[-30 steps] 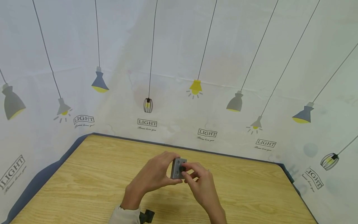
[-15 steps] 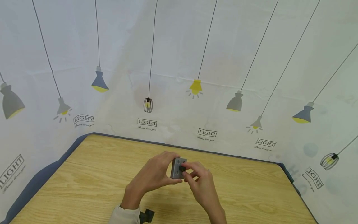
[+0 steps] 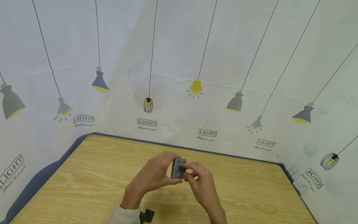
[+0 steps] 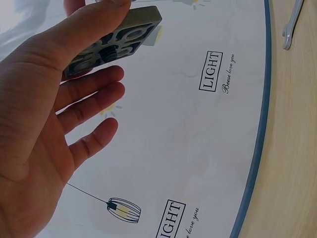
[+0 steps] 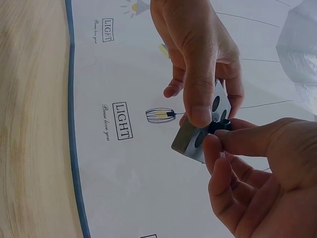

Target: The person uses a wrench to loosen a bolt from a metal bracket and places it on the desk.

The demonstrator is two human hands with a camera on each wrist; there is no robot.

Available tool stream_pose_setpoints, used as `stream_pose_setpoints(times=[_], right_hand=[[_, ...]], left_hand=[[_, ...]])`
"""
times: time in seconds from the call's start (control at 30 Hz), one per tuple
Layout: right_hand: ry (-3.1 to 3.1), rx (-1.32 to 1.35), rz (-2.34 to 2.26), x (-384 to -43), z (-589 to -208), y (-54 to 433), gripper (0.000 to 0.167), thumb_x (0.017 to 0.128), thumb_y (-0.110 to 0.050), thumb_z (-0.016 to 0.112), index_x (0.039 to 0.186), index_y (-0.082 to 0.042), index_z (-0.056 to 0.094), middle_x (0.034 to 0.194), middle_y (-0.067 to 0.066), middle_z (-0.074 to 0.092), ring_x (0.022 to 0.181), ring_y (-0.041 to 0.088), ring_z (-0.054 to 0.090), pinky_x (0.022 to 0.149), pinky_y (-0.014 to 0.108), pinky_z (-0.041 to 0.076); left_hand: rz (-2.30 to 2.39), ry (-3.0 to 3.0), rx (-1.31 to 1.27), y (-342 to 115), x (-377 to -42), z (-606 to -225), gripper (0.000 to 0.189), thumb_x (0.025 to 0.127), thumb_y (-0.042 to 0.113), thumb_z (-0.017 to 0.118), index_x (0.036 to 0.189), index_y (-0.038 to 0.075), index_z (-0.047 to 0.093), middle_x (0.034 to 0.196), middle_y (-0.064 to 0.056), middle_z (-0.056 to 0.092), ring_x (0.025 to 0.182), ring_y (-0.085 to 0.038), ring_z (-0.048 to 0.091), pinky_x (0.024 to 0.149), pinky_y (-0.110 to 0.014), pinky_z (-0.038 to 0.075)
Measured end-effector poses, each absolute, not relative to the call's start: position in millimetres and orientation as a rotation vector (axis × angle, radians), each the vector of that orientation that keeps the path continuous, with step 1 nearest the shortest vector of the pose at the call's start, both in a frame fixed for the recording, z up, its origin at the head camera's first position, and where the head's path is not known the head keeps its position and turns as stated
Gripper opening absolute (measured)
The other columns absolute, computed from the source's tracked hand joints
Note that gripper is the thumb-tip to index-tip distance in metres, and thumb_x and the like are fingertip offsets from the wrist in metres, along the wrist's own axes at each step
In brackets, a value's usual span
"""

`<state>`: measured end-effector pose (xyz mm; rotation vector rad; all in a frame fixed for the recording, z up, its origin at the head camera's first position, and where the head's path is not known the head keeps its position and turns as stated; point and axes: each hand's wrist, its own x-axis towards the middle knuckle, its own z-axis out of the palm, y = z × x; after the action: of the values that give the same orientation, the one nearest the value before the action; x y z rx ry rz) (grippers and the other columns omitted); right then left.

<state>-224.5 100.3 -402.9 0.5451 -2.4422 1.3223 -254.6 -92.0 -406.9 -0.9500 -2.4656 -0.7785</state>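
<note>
My left hand (image 3: 152, 172) grips a square grey block (image 3: 175, 169) by its edges, thumb on one side and fingers on the other. Several round holes show in its face in the right wrist view. A small black knob-like piece (image 5: 219, 125) sits at the middle of that face. Thumb and index finger of my right hand (image 3: 202, 182) pinch this piece, partly covering it. From the left wrist view, the block's other side (image 4: 119, 42) has recessed ring shapes around a dark centre. Both hands are above the table.
A wooden table (image 3: 84, 180) with a dark blue edge lies below. On it, in the left wrist view, is part of a silver wrench-like tool (image 4: 292, 27). A white cloth (image 3: 173, 56) printed with lamps surrounds the table. A black mount (image 3: 146, 216) sits by the left sleeve.
My right fingertips have shifted slightly around the black piece. The left hand and the block have stayed in the same place.
</note>
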Motion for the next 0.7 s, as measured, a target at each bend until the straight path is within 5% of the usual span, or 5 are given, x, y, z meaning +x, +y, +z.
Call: stream_pose_setpoints(times=[0.33,0.53,0.7], right_hand=[[-2.484,0.545,1.312,-223.0,-399.9,101.7,0.034,0.082,0.006,0.074,0.112,-0.012,0.074,0.1,0.005,0.068,0.069,0.012,0.068,0.052,0.019,0.052],[-2.532,0.431,1.425,-221.8,-397.2,102.7,0.04,0.091,-0.016,0.073,0.129,-0.012,0.063,0.108,0.009,0.068,0.075,0.013,0.068,0.058,0.022,0.054],[-2.534,0.324,1.454,-223.9,-398.6,102.4,0.03,0.094,-0.024,0.069,0.119,-0.009,0.066,0.095,0.006,0.071,0.071,0.012,0.066,0.059,0.023,0.054]], left_hand=[[-0.786,-2.475,-0.94,-92.7,-254.3,-405.4,0.065,0.072,0.043,0.088,0.123,0.015,0.059,0.115,0.004,0.064,0.103,-0.008,0.06,0.087,-0.03,0.055],[-0.78,-2.511,-0.927,-92.9,-253.7,-403.8,0.064,0.074,0.045,0.086,0.124,0.017,0.059,0.115,0.006,0.063,0.103,-0.007,0.059,0.088,-0.03,0.055],[-0.789,-2.511,-0.939,-91.7,-253.0,-403.1,0.063,0.074,0.044,0.086,0.124,0.017,0.059,0.115,0.006,0.063,0.103,-0.006,0.059,0.089,-0.03,0.054]])
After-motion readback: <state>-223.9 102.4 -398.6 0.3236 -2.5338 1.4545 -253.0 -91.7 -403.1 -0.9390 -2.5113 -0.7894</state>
